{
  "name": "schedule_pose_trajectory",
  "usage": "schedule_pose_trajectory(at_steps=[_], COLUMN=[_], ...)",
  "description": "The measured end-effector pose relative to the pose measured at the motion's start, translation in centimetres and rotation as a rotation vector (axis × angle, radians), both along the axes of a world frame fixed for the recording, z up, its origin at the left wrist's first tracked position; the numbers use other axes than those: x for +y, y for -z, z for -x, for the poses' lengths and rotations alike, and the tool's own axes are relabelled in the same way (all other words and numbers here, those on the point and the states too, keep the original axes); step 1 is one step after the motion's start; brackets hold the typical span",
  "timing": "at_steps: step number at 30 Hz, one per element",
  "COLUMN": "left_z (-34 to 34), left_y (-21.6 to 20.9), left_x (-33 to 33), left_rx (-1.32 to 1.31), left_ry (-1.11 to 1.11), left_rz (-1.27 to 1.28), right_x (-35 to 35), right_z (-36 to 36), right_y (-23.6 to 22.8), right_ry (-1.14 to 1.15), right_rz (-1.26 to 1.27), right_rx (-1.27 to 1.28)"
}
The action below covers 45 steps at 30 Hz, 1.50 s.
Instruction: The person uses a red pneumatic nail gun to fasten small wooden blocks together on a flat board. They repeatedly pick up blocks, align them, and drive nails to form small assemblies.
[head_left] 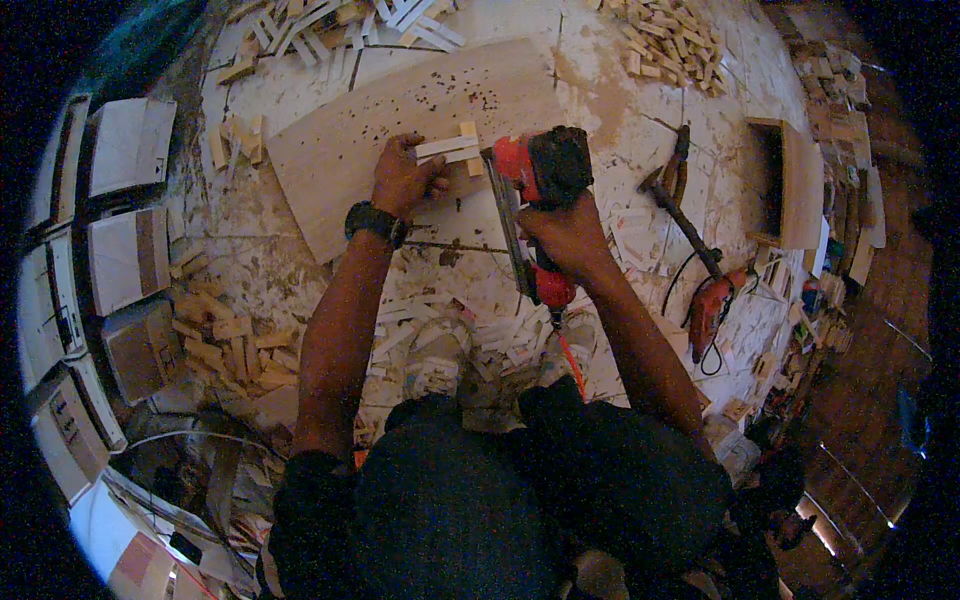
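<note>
My left hand (402, 180) is closed on one end of a pale wooden strip (450, 149), over a speckled wooden board (330, 185) on the floor. At the strip's other end a small yellowish wood block (471, 165) lies crosswise, apparently against it. My right hand (566, 236) is wrapped round the grip of a red and black air nail gun (518, 160). The gun's long magazine points up and away, its nose just right of the block; whether they touch I cannot tell. An orange hose (572, 362) runs from the gun's base toward my legs.
A hammer (690, 228) and a red corded power tool (708, 315) lie at the right. Wood offcuts (235, 345) are heaped at the left, with a block pile (672, 48) and joined strips (310, 28) beyond the board. Boxes (130, 260) line the left; an open wooden box (795, 185) stands right.
</note>
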<state>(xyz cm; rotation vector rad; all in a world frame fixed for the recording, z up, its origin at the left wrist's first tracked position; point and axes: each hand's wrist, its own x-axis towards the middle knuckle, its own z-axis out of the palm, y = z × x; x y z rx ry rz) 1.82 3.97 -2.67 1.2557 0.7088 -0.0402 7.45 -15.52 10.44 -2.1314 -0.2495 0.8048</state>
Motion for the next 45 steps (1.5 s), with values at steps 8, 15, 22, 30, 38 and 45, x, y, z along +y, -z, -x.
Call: schedule_pose_trajectory(at_steps=[8,15,22,30,38,45], left_z=[-0.2,-0.3,-0.2,-0.3,-0.6,-5.7], left_y=[-0.8,-0.5,0.0,3.2,4.9,0.6], left_x=[0.0,0.0,0.1,0.6,2.0,8.4], left_rx=[0.043,0.020,0.058,-0.234,-0.241,-0.387], left_ry=[0.029,0.063,0.043,0.127,0.317,0.169], left_rz=[-0.197,-0.388,-0.296,-1.029,-0.459,-0.930], right_x=[2.3,2.4,2.8,2.3,-4.8,-8.2], right_z=[0.3,0.7,0.8,0.5,-1.2,-0.8], right_y=[-0.3,1.1,2.0,1.2,-1.0,-1.5], right_ry=[0.038,-0.004,-0.132,-0.016,0.164,0.468], right_rz=[-0.081,0.035,0.057,0.128,0.038,-0.093], right_rx=[0.014,0.011,-0.210,-0.126,-0.070,0.050])
